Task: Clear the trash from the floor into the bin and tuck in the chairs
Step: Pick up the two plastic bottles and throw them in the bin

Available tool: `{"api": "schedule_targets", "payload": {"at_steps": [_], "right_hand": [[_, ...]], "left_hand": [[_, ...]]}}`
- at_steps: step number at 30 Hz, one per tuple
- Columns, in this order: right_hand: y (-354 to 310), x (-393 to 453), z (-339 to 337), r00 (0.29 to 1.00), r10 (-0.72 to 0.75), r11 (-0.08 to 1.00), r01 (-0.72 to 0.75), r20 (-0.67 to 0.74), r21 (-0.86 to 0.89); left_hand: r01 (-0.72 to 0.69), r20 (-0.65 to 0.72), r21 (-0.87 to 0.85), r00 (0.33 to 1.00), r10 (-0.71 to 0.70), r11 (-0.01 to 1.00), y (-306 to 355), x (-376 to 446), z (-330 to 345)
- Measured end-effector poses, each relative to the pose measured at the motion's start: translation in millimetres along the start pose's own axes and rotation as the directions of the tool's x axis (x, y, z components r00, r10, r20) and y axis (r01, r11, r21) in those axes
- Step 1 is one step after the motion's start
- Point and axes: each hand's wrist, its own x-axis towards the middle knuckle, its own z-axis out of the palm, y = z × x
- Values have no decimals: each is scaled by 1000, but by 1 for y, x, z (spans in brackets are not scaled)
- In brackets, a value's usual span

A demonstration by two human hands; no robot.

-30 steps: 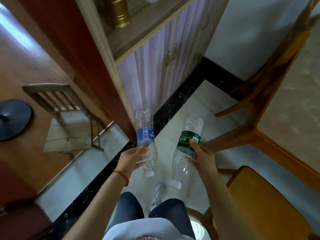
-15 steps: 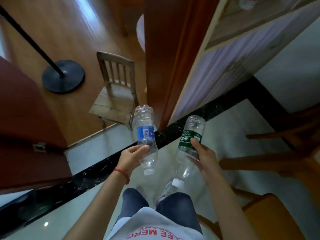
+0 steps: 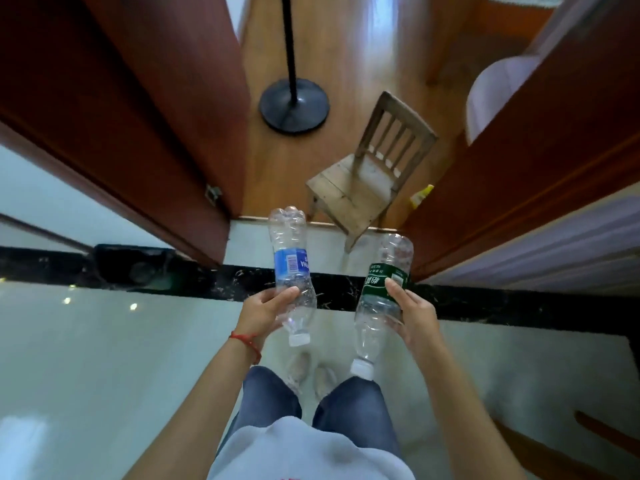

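Observation:
My left hand grips an empty clear bottle with a blue label, held cap down in front of me. My right hand holds a second empty clear bottle with a green label, also cap down. Both bottles hang over the pale tiled floor, just short of a black marble strip. A small worn wooden chair stands in the doorway ahead, straight beyond the bottles. A yellow scrap lies on the wooden floor to the right of that chair.
An open red-brown door stands at the left and a door frame at the right. A black round stand base with a pole sits on the wooden floor beyond. Part of a wooden chair shows at the lower right.
The view has swung left, bringing the doorway, small chair and stand base straight ahead; the cabinet has slid off to the right. Both hands keep the same grip on their bottles.

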Motion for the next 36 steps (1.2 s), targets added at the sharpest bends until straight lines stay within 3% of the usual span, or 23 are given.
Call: {"api": "schedule_targets", "payload": {"at_steps": [8, 21, 28, 36], "right_hand": [[8, 2, 61, 960, 70, 963, 6, 272, -269], [75, -55, 204, 840, 231, 831, 92, 491, -548], [139, -111, 292, 781, 291, 744, 178, 552, -644], [208, -174, 385, 740, 309, 692, 257, 598, -675]], "left_hand": [[-3, -248, -199, 968, -48, 980, -32, -35, -54], [-193, -556, -491, 820, -134, 849, -87, -113, -191], [-242, -600, -569, 776, -196, 786, -120, -154, -282], [-240, -600, -589, 769, -218, 772, -145, -177, -400]]}}
